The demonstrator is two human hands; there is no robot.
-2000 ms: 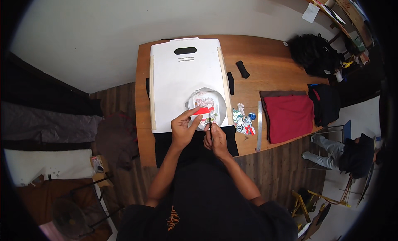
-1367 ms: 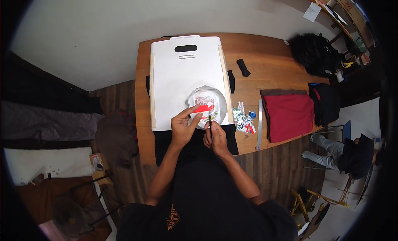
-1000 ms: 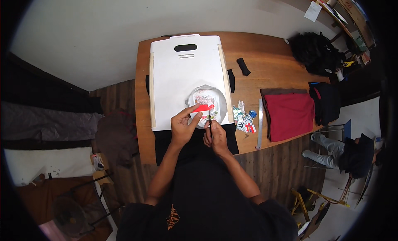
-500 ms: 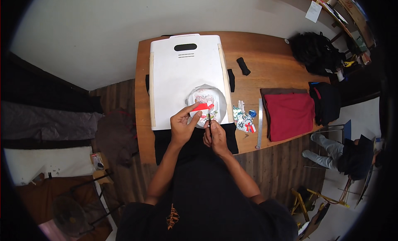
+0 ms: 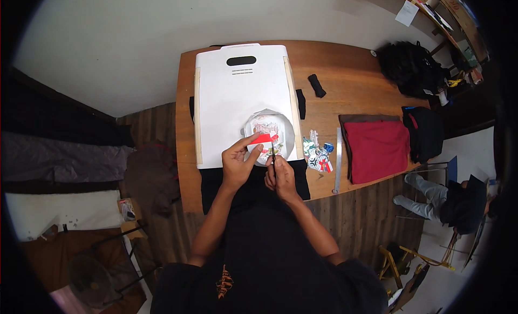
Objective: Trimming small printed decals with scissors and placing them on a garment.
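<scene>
My left hand (image 5: 236, 161) pinches a small flat red and white piece (image 5: 261, 143) between thumb and fingers, above a round whitish bowl (image 5: 290, 136). Closed around a slim, dark, pointed tool (image 5: 273, 151), my right hand (image 5: 281, 179) is just to the right of that piece. The tool points away from me, with its tip by the piece's right edge; its exact kind is too small to tell. A small red bit (image 5: 274, 137) shows beside the tip. Pale scraps with coloured marks lie inside the bowl, partly hidden by my hands.
Beneath the bowl is a large white board (image 5: 232, 114) with a slot, on a wooden table (image 5: 345, 71). To the right are patterned scraps (image 5: 318, 154), a metal ruler (image 5: 338, 160), folded red cloth (image 5: 377, 152) and a black backpack (image 5: 413, 68). A person (image 5: 458, 206) sits far right.
The dark tool in my right hand has shifted slightly at the red and white piece's right edge. My left hand stays almost still, with the piece in its pinch.
</scene>
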